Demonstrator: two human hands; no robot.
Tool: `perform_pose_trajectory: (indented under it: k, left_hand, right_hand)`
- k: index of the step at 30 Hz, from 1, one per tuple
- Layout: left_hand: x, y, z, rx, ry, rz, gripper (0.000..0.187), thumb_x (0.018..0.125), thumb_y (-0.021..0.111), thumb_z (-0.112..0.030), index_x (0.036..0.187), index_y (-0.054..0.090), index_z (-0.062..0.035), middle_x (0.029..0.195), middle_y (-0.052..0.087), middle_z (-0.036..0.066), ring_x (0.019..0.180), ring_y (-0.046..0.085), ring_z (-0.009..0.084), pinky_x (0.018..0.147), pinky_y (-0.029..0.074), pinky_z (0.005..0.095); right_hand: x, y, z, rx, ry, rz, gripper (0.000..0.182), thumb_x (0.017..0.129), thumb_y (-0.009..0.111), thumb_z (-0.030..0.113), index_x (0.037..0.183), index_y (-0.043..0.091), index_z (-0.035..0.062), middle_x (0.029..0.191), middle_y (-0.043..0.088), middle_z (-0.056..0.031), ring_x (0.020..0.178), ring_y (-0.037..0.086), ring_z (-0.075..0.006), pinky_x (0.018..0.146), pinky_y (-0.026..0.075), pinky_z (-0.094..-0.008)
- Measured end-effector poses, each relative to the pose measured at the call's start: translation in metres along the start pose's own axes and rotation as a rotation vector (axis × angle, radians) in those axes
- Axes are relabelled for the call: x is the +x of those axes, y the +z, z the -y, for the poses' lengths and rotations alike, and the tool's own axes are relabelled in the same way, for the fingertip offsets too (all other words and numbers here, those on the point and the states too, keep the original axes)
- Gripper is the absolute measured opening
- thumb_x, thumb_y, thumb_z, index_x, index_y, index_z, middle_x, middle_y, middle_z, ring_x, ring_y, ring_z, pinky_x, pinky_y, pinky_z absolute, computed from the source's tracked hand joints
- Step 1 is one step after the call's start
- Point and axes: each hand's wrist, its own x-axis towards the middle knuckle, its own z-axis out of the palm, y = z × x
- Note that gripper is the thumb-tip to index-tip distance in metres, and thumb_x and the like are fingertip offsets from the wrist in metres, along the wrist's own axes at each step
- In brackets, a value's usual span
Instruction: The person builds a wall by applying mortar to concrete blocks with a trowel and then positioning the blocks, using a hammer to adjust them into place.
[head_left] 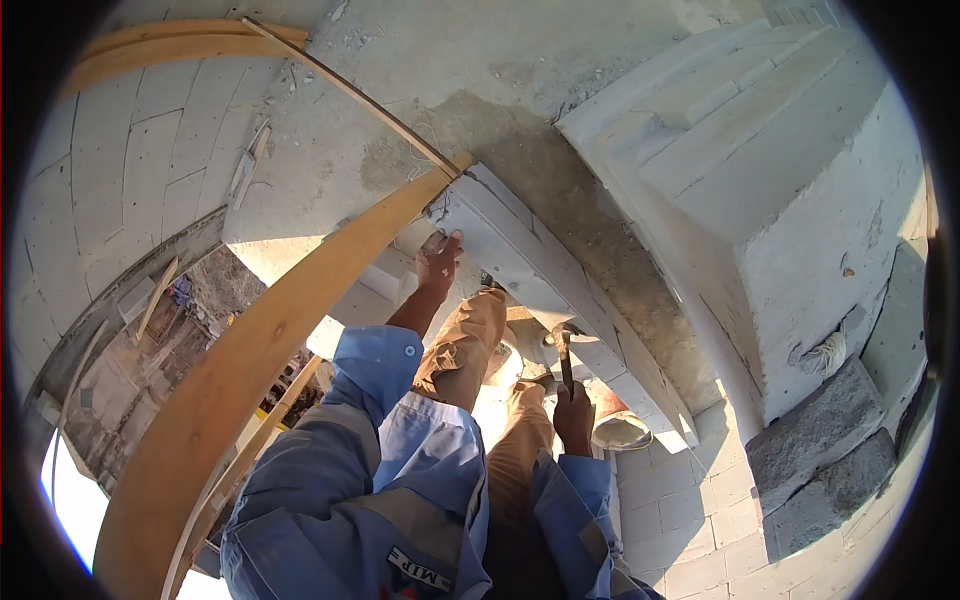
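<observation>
My right hand (pixel 574 420) is wrapped round the handle of a hammer (pixel 565 360), its head pointing up and away from me. My left hand (pixel 437 265) is raised at the near end of a low wall of white blocks (pixel 550 275). Its dusty fingers are curled in close to the block face, and whatever they pinch is too small to make out. Just above those fingers, some thin wire (pixel 440 208) shows by the top of the wall. A long curved-looking wooden board (pixel 265 350) runs past my left arm up to the wall's end.
A thin wooden strip (pixel 350 92) reaches from the board's tip to the far left. Beside my right hand stands a bucket (pixel 622 432). Grey rough blocks (pixel 820 445) lie at the right, near a white block structure (pixel 800 220). At lower left, an opening shows rubble (pixel 140 370) below.
</observation>
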Motion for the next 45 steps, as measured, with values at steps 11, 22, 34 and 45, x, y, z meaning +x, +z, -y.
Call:
perform_pose_trajectory:
  k: [11,22,34,45]
  left_hand:
    - [0.006,-0.016,0.032,0.932,0.476,0.142,0.078,0.091,0.042,-0.07,0.109,0.064,0.0026,0.089,0.066,0.021,0.091,0.062,0.0389,0.085,0.046,0.0452]
    - [-0.198,0.051,0.076,0.842,0.173,0.46,0.084,0.087,0.047,-0.074,0.135,0.05,-0.0051,0.124,0.063,0.014,0.1,0.063,0.0283,0.078,0.049,0.0435]
    - [-0.193,0.116,0.093,1.443,0.712,1.196,0.059,0.095,0.051,-0.051,0.078,0.062,0.0038,0.075,0.063,0.019,0.063,0.056,0.0332,0.066,0.044,0.0428]
    - [-0.167,0.201,-0.06,1.363,0.398,0.991,0.042,0.089,0.065,-0.046,0.066,0.05,-0.0147,0.062,0.05,-0.001,0.051,0.047,0.0107,0.047,0.034,0.0297]
  right_hand:
    - [-0.097,0.002,-0.093,0.248,-0.046,0.033,0.042,0.093,0.054,0.039,0.096,0.061,-0.003,0.082,0.065,-0.0255,0.079,0.064,-0.0421,0.073,0.047,-0.0482]
    - [-0.306,0.176,-0.362,0.653,0.567,-0.18,0.05,0.086,0.062,0.041,0.1,0.066,-0.0069,0.096,0.067,-0.0276,0.092,0.067,-0.0392,0.08,0.051,-0.0455]
    - [-0.379,0.46,-0.329,0.906,1.049,-0.224,0.048,0.084,0.059,0.047,0.1,0.072,0.0038,0.102,0.069,-0.0245,0.099,0.066,-0.0412,0.088,0.051,-0.0478]
    - [-0.322,0.55,-0.158,0.855,0.722,-0.199,0.035,0.084,0.06,0.039,0.097,0.073,0.0095,0.089,0.071,-0.0218,0.086,0.07,-0.0374,0.073,0.053,-0.0477]
